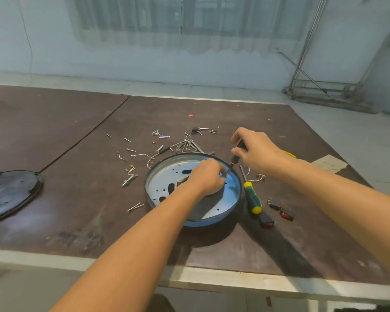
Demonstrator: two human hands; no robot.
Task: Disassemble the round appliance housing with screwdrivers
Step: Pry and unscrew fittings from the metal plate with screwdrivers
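Round housing [158, 185] sits open side up about mid-counter [77, 233]; its near arc is partly covered by the left forearm. Left hand [208, 176] is down inside it, fingers curled at the far-right inner wall where the tool tip lands. Can't tell if it pinches a screw or just braces, since the knuckles cover it. Green-and-yellow screwdriver [252, 197] lies idle just right of the rim. Right hand [254, 152] grips the black-and-orange screwdriver [235, 157] by the handle, shaft tilted down-left toward the wall. My take: keep the shaft in line with the screw, press in while turning, stop the housing rotating, keep fingers off the tip. Screw head and tip aren't visible. Loose screws [162, 136] are scattered beyond the rim, types hard to make out.
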